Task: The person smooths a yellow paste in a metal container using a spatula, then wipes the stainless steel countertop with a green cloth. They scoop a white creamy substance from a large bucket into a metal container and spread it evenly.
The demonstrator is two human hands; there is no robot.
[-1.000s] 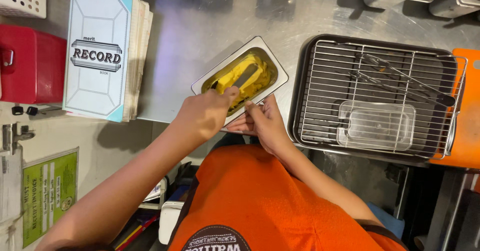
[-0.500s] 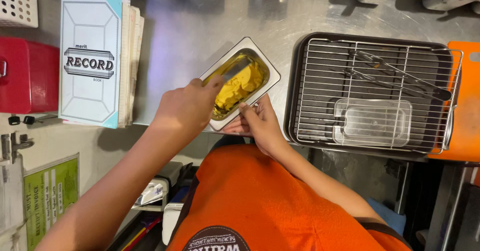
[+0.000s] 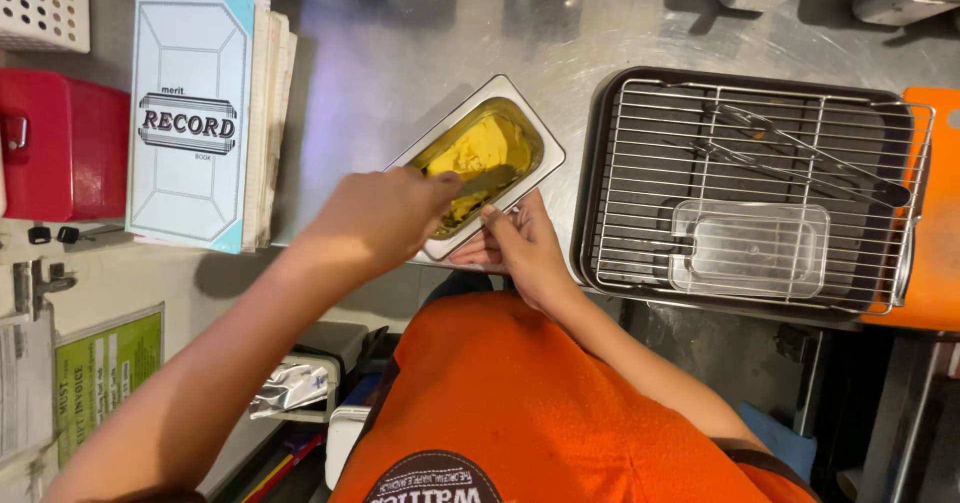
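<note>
while the steel pan of yellow spread has turned more slantwise just left of the wire rack, the left hand stays closed on a utensil in the spread and the right hand still pinches the pan's near edge.

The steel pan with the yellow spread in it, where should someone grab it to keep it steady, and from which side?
Grip the steel pan by its flat rim at the near short end, coming from the counter's front edge, where the right hand holds it. The rim juts outward there, and the left hand works a utensil from the left.
</note>
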